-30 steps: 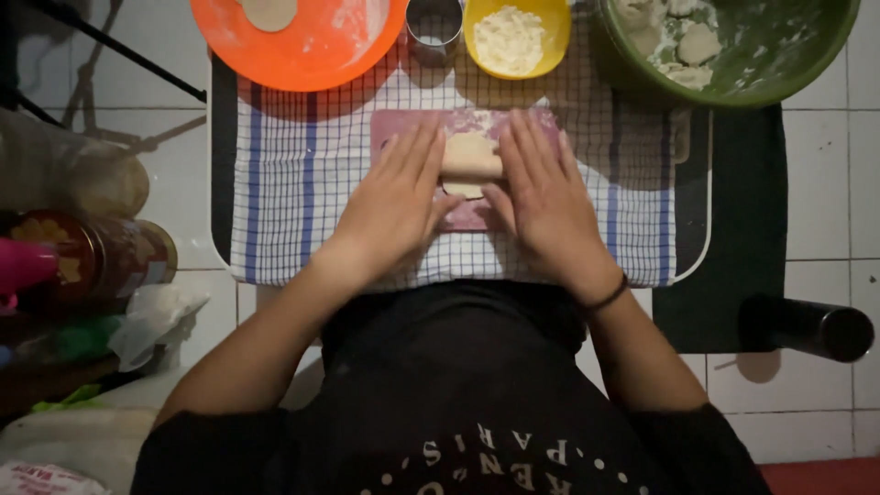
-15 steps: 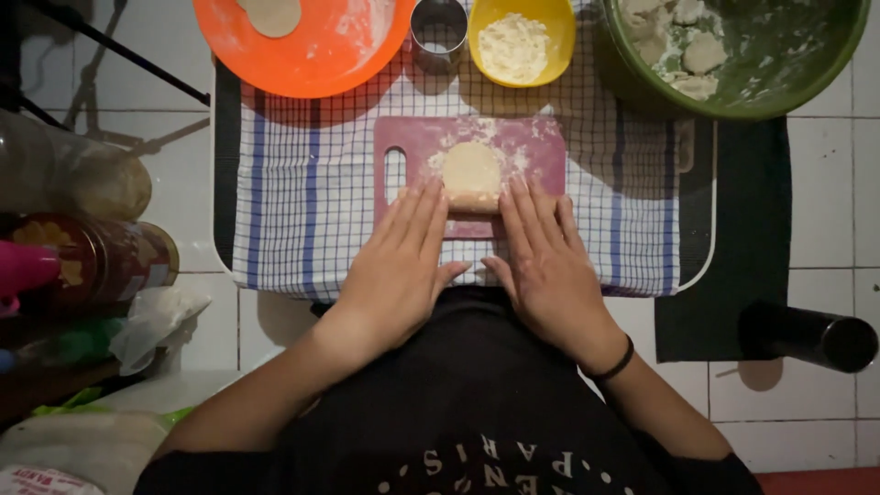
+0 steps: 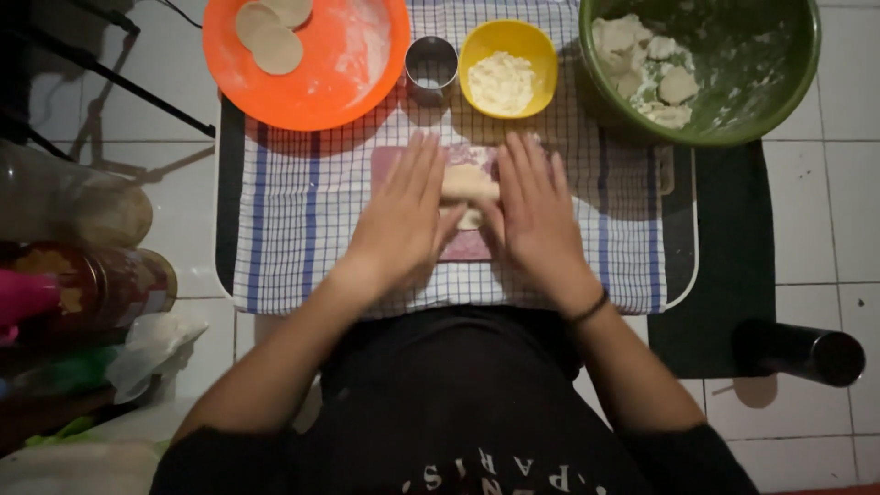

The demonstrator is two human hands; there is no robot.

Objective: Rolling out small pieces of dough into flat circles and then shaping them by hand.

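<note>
My left hand [image 3: 403, 215] and my right hand [image 3: 536, 215] lie palms down, fingers stretched forward, on the two ends of a pale rolling pin [image 3: 470, 181]. Only the middle of the pin shows between them. A flattened piece of pale dough [image 3: 470, 220] sits just below the pin on a small pink cutting board [image 3: 467, 246]. The board rests on a blue-and-white checked cloth [image 3: 293, 220].
Behind the board stand an orange plate [image 3: 312, 92] with round dough discs [image 3: 275, 46], a metal ring cutter [image 3: 431, 66], a yellow bowl [image 3: 477, 41] of flour and a green bowl [image 3: 779, 92] of dough lumps. A black cylinder [image 3: 797, 353] lies at right, jars [image 3: 101, 284] at left.
Half a second ago both hands were drawn back toward my body with the round dough uncovered. They have now pushed forward again and the pin is over the dough.
</note>
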